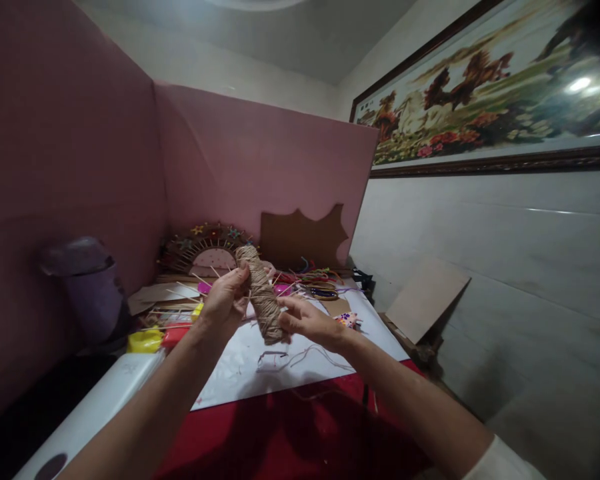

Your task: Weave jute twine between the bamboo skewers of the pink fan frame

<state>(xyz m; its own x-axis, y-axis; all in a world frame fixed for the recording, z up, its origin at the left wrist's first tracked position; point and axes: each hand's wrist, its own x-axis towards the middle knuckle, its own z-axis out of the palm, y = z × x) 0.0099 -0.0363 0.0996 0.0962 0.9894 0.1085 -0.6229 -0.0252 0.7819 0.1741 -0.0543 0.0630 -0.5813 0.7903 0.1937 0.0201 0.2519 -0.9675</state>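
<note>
at the near edge our bare forearms reached in, a white sleeve (503,460) showing on the right one, over a red cloth (280,440). a white case (110,393) lay off to the left.

above the sheet (230,360), we held the roll (263,300) of tan twine up at a tilt, its top leaning left. our left hand (224,297) was clamped on its upper part, thumb on the near side. our right hand (313,323) touched its lower right side with bent fingers; whether they pinched it or just rested there, we could not tell.

under the roll, loose string (320,350) trailed over the sheet. to the left we had thin sticks (185,292), a yellow packet (145,340) and a red packet (175,335) beside it, with a purple tub (95,293) farther left. behind our right hand lay scissors (323,292), and just past them a tangle of bright cords (307,273).

farther back stood a fan-shaped piece (213,257) with beads and sticks, and brown cardboard (300,237) with a jagged edge, both before pink panels (265,147). a board (425,300) leaned on the right wall, below a framed picture (480,93) of horses and flowers.
</note>
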